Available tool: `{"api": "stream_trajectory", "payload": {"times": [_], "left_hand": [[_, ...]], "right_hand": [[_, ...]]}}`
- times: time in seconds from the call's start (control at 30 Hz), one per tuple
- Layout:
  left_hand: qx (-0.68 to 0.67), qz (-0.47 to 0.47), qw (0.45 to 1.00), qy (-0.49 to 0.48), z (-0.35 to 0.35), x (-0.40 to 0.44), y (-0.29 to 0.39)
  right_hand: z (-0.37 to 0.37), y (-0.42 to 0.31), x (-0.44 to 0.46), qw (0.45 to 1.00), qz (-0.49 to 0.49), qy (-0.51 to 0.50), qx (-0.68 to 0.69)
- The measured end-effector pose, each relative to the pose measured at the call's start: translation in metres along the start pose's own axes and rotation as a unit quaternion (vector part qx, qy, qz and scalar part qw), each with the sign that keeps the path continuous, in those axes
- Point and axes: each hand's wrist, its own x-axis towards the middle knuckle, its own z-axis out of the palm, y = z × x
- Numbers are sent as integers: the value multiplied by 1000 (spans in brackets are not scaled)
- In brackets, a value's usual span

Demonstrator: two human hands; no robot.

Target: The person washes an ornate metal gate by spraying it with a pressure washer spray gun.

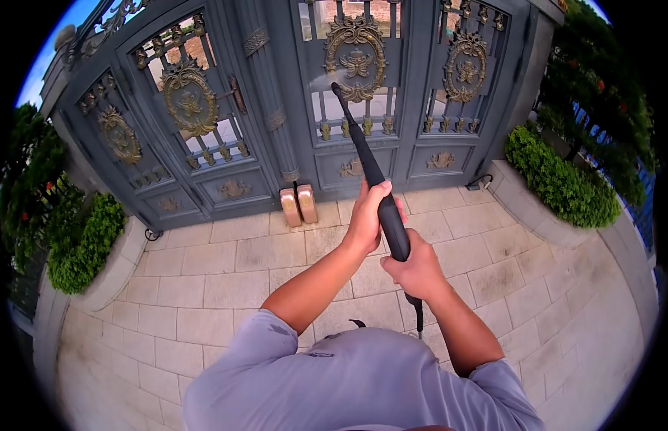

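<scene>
Two hands are clamped on one spray wand, which extends forward and slightly to the left from the front of the operator's body. Left hand: forward position, closed around the thick black barrel, thumb laid along the top, fingertips showing on the far side. Right hand: rear position, closed around the lower grip, thumb crossing the barrel. The hands are near each other, with a short section of barrel exposed between them. A dark hose runs down from the rear end, below the right hand.

The nozzle tip points at the grey metal gate and, in this view, overlaps the lower left edge of a gold oval medallion. A faint mist is visible beside the tip. The clearance between tip and gate cannot be determined.

Two upright copper-coloured housings stand side by side at the foot of the gate, left of the wand. Pale stone paving covers the ground. Curved planters hold green shrubs on both sides: left planter, right planter. The operator wears a grey short-sleeved shirt.
</scene>
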Motion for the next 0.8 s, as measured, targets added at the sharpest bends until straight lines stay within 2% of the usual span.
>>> {"api": "stream_trajectory", "payload": {"times": [0.1,0.13,0.2,0.27,0.37,0.47,0.57,0.7,0.8], "left_hand": [[27,51,998,-24,18,3,28],[37,68,996,-35,20,5,33],[42,89,994,-41,24,4,35],[35,68,997,-11,17,-2,26],[17,-5,998,63,2,-11,1],[-14,-53,995,87,-9,-14,-21],[-4,-7,999,45,7,-10,-6],[42,71,996,-45,42,-1,37],[67,76,993,-60,47,2,34]], "right_hand": [[-7,-31,2,997,-66,38,-25],[-9,-39,2,999,-37,27,-17],[-10,-38,4,998,-51,28,-11],[-5,-25,4,996,-78,30,-9],[-3,-6,-3,998,3,-43,49],[-13,-8,-11,993,54,-87,53],[-18,-12,-11,999,-10,-39,14],[-25,-47,-11,999,-39,18,23],[-23,-40,-11,996,-57,45,43]]}}
